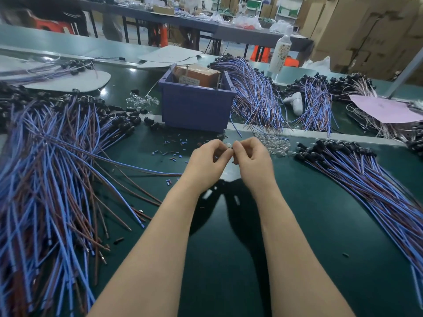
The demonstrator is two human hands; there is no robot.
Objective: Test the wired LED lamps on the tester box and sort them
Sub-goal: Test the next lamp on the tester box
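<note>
Both forearms are stretching out over the dark green table (229, 259). The left hand (206, 160) and right hand (250, 160) are meeting fingertip to fingertip with fingers curled, both pinching one small part (229, 147) between them. It is too small to identify, though it is looking partly clear.

Out to the left of the left hand, a loose pile of wired lamps (52, 170) is sprawling, its blue and brown leads fanning toward the near edge. To the right of the right hand, a tidier bundle of wired lamps (366, 177) is lying with its black heads pointing away.

Just beyond the left hand, cut insulation scraps (174, 154) are lying scattered. Just beyond the right hand, a heap of clear bulbs (273, 143) is sitting.

Farther ahead of both hands, the purple tester box (196, 108) is standing with a brown block (196, 75) inside. Behind it and to the right, another wired bundle (256, 92), a white tool (295, 102), a pink sheet (384, 108) and a bottle (280, 53) are resting.
</note>
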